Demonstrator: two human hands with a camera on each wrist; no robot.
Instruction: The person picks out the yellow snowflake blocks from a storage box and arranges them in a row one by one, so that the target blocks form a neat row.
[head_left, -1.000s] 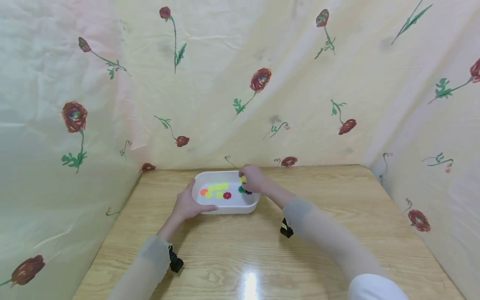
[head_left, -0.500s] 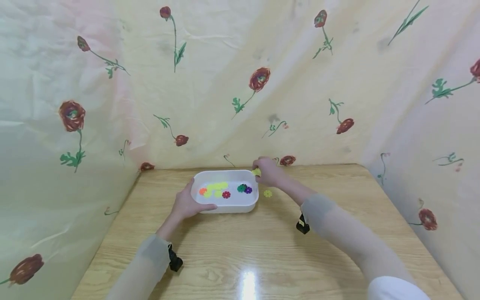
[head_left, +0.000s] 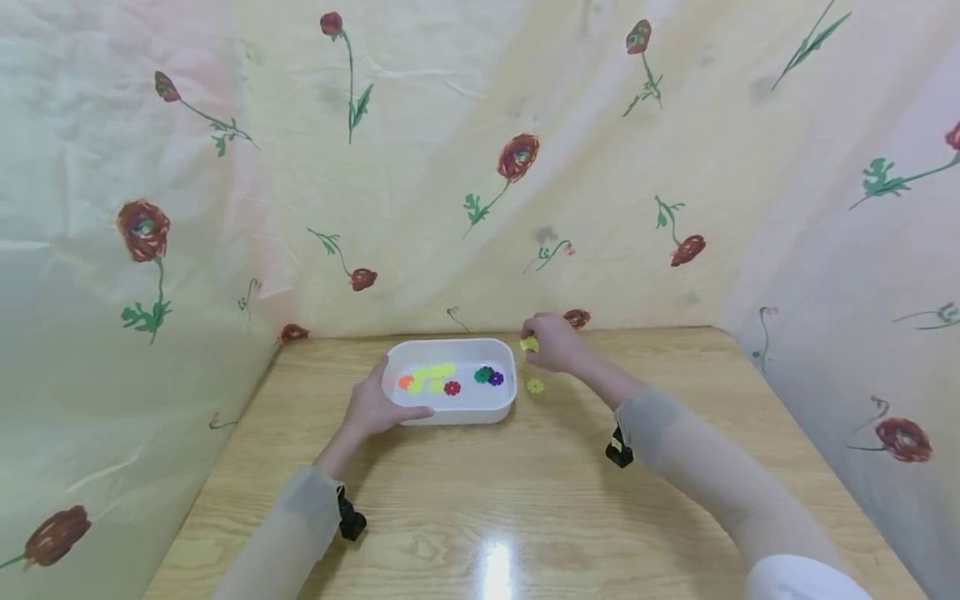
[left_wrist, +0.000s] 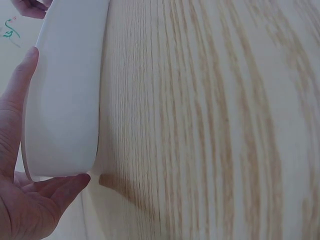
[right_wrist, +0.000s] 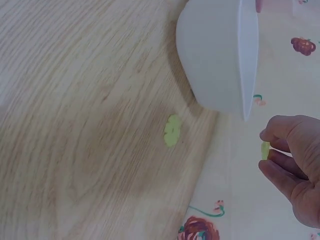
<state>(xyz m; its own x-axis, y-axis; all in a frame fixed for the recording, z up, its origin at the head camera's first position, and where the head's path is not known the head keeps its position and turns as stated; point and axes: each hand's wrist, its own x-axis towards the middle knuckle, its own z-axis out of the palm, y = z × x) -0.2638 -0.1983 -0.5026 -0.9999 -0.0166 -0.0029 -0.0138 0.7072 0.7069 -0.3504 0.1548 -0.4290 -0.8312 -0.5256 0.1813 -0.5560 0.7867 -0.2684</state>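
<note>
My left hand (head_left: 373, 406) grips the left end of a white plastic tub (head_left: 453, 416), its thumb along the front wall. In the left wrist view, fingertips and thumb (left_wrist: 22, 80) span the tub's corner. Inside the tub lie several flower-shaped plastic discs: yellow ones, an orange disc (head_left: 406, 382), a red disc (head_left: 452, 388), a green disc (head_left: 482, 376) and a purple disc (head_left: 496, 379). Just past the tub's right end, my right hand (head_left: 557, 343) pinches a yellow flower-shaped disc (right_wrist: 265, 150) between thumb and fingers. A second yellow disc (right_wrist: 172, 131) lies flat on the table below it.
The wooden table (head_left: 420, 508) ends at the back against a flower-printed cloth (head_left: 420, 192), which also hangs at both sides. Each wrist carries a small black camera, like the left one (head_left: 351, 523).
My right hand has moved out of the tub to the right, over its rim, with a yellow disc. The yellow disc on the table has come into sight. The left hand stays on the tub.
</note>
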